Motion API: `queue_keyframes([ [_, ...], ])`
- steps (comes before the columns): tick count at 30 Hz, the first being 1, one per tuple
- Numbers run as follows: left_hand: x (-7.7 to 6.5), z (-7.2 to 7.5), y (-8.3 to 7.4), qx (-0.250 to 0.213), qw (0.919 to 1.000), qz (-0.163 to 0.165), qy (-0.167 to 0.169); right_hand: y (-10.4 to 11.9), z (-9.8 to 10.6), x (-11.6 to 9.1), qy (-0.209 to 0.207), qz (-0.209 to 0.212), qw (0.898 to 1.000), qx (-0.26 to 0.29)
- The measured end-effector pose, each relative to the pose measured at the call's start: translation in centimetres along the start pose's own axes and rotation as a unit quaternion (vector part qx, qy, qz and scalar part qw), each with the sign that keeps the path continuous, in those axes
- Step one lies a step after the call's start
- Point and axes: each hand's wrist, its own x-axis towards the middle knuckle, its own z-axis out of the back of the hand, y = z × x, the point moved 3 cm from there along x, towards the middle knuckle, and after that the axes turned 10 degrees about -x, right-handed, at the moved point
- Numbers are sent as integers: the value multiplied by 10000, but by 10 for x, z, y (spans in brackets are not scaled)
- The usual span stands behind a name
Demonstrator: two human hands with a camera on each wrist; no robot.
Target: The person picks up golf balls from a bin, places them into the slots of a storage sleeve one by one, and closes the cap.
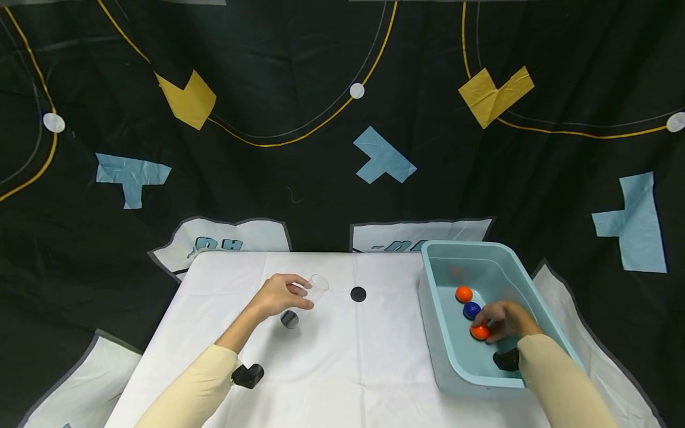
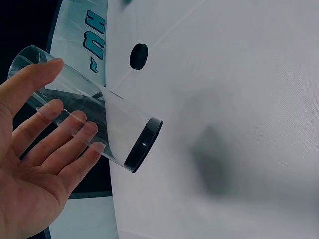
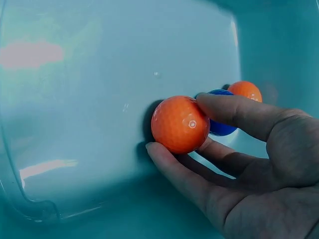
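My left hand (image 1: 282,295) holds a clear plastic tube (image 2: 122,117) with a black end cap (image 2: 143,145) above the table, thumb on one side and fingers on the other. The tube is tilted, its uncapped end away from the table. Inside the light blue bin (image 1: 442,333), my right hand (image 1: 503,321) pinches an orange golf ball (image 3: 179,124) between thumb and fingers. Just beyond it lie a blue ball (image 3: 222,119) and a second orange ball (image 3: 245,91), both on the bin floor. A round black cap (image 1: 358,294) lies on the table, right of the tube.
The white-covered table (image 1: 321,380) carries the bin at its right side. Behind it hangs a black cloth (image 1: 299,196) with yellow and blue tape pieces. The bin's raised walls surround the right hand.
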Motion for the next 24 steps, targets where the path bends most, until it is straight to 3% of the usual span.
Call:
queue_keyframes([
  [10,1,-5,-2,-56,9999,-98,-5,-2,2,-4,94,181,9993,305],
  [24,5,-8,-4,196,9997,-110,-77,11,16,-20,824,642,9945,117],
])
